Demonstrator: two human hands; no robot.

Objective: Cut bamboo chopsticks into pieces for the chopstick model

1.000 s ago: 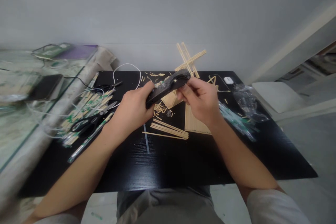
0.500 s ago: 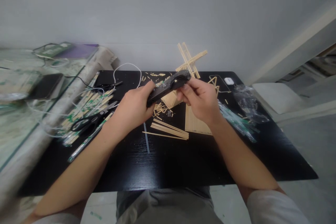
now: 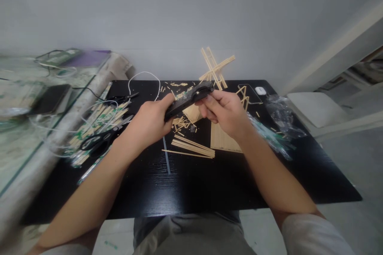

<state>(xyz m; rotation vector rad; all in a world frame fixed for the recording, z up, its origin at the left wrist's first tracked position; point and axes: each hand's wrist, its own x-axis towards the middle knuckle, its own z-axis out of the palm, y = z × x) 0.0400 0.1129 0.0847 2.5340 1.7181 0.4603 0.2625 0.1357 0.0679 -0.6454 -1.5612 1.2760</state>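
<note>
My left hand (image 3: 154, 121) is wrapped round the lower end of a black glue gun (image 3: 187, 100), raised over the table and slanting up to the right. At its far end my right hand (image 3: 224, 110) is closed, thumb and fingers pinched against the tool; anything small between the fingertips is hidden. A small bright spot shows on the gun's side. Beneath the hands lie thin wooden sticks (image 3: 193, 146), short cut pieces (image 3: 180, 122) and a flat wooden panel (image 3: 224, 138). A translucent glue stick (image 3: 166, 157) rests nearer to me.
Black scissors (image 3: 100, 140) and wrapped sticks (image 3: 97, 121) lie to the left, with a white cable (image 3: 145, 73) looping behind. A crossed stick frame (image 3: 216, 67) stands at the back. Clear plastic wrapping (image 3: 279, 115) and a white case (image 3: 260, 91) are on the right.
Both hands and the glue gun have shifted very slightly left in the view. The grip looks much the same, and the things on the table have not moved.
</note>
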